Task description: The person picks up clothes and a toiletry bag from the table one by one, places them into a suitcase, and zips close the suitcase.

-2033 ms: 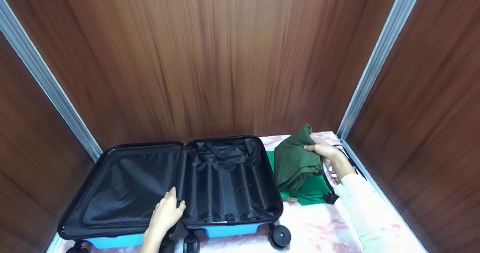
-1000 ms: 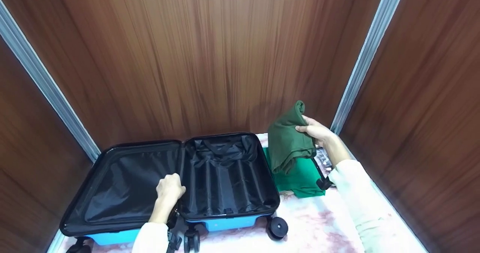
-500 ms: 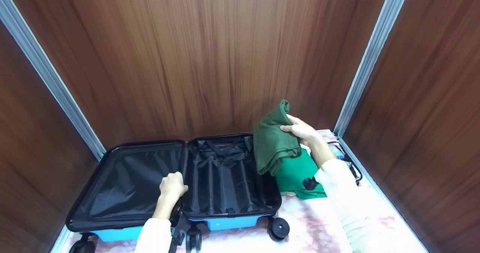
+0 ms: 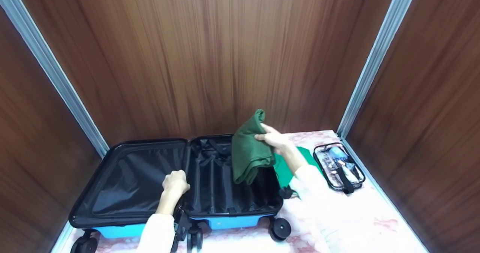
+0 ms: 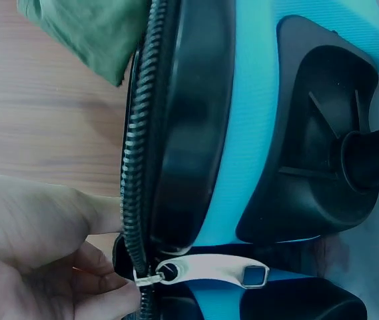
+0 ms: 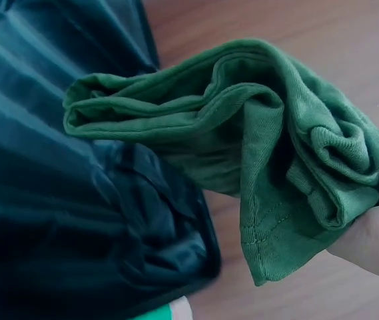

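My right hand [image 4: 275, 137] grips a folded dark green garment [image 4: 249, 151], thumb on the near side, and holds it over the right half of an open suitcase [image 4: 225, 217]. Stitched hems and several folded layers of the garment [image 6: 262, 127] show in the right wrist view. At the suitcase's middle seam, my left hand [image 4: 175, 181] is curled over the edge between the two halves. Up close in the left wrist view, the thumb and fingers of that hand [image 5: 42, 247] hold the zippered edge, beside a pale zipper pull [image 5: 209, 267].
Right of the suitcase lies a brighter green cloth [image 4: 285, 170], partly hidden by the right arm. A clear pouch with black trim [image 4: 339, 166] holds small items near the right wall. Wood-grain panels [image 4: 225, 58] enclose the back and sides. Black wheels [image 4: 280, 228] face me.
My right hand has lifted the dark green garment off the green cloth and carried it left over the suitcase. My left hand has closed on the middle edge. The clear pouch is now uncovered.
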Demonstrator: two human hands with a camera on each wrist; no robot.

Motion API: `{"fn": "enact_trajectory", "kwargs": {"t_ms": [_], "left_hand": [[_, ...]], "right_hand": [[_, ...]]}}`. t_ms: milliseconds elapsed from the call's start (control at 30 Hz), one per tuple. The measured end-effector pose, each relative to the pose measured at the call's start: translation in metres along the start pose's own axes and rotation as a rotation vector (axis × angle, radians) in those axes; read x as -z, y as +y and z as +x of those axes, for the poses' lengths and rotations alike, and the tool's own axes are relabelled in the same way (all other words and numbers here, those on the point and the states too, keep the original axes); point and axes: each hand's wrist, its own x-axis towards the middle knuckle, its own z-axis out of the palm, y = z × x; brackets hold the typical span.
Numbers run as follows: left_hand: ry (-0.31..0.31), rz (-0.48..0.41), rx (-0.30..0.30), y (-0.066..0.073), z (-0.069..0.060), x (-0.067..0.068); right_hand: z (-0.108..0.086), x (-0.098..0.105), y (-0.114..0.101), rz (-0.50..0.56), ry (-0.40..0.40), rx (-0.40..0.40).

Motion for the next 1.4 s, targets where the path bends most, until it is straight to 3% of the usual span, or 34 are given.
{"fn": "enact_trajectory", "kwargs": {"t_ms": [233, 467, 633, 733, 1000, 1133, 1267, 1400], "left_hand": [[0.005, 0.015, -0.015, 0.004, -0.001, 0.002], [0.015, 0.019, -0.024, 0.006, -0.001, 0.003], [0.017, 0.021, -0.029, 0.004, -0.001, 0.003], [0.016, 0.026, -0.029, 0.003, -0.001, 0.003], [0.017, 0.038, -0.025, 0.0, -0.001, 0.002], [0.025, 0.042, -0.014, 0.0, -0.002, 0.001], [0.039, 0.044, -0.017, 0.0, -0.004, -0.001], [0.037, 0.044, -0.025, 0.002, -0.005, -0.003]], "right_hand": [[0.014, -0.034, 0.01, -0.042, 0.008, -0.007], [0.025, -0.053, 0.024, 0.041, -0.043, 0.048], [0.032, -0.049, 0.052, 0.119, -0.077, 0.086], [0.033, -0.041, 0.073, 0.119, -0.058, 0.085], [0.026, -0.021, 0.106, 0.031, 0.125, -0.094], [0.022, -0.021, 0.111, -0.155, 0.153, -0.13], [0.024, -0.024, 0.116, -0.422, 0.18, -0.173], [0.026, -0.021, 0.123, -0.499, 0.145, -0.236]]}}
